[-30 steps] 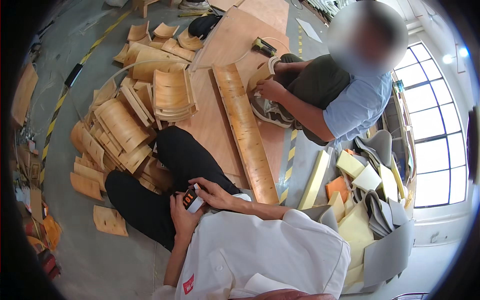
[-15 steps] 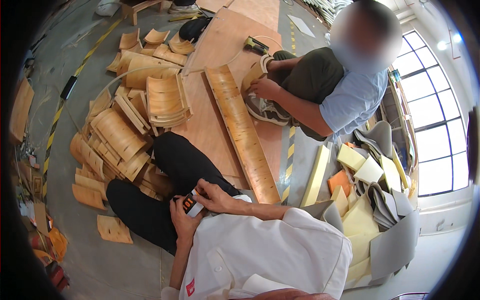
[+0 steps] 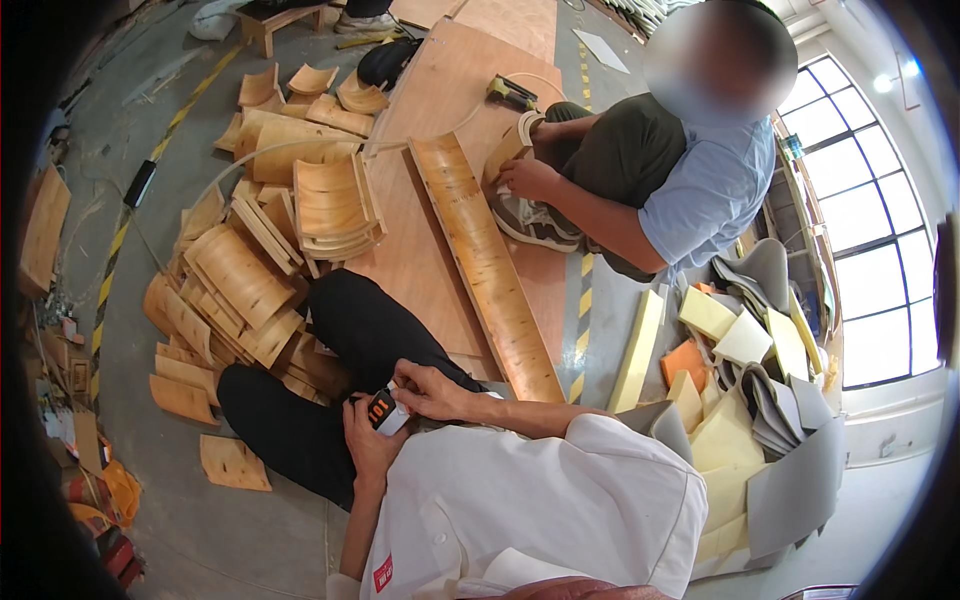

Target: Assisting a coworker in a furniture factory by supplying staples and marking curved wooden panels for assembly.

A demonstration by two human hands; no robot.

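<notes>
A small black and white box [image 3: 384, 408] with orange print rests between my hands, close above my lap. My left hand [image 3: 370, 445] wraps round its lower left side with closed fingers. At the box's upper right, my right hand [image 3: 428, 388] has its fingers bent and pressed against the edge. What lies under the right fingertips is hidden. Both hands are nearest my dark trouser legs [image 3: 375, 325].
Curved plywood pieces [image 3: 240, 270] lie heaped at my left. A long curved plywood trough [image 3: 485, 260] lies on a board ahead. Beyond it a co-worker [image 3: 640, 180] squats, holding a curved piece, near a nail gun [image 3: 512, 93]. Foam scraps [image 3: 730, 425] pile up at right.
The view has shifted slightly. My hands keep the box in nearly the same place, and the co-worker's hand stays at the curved piece.
</notes>
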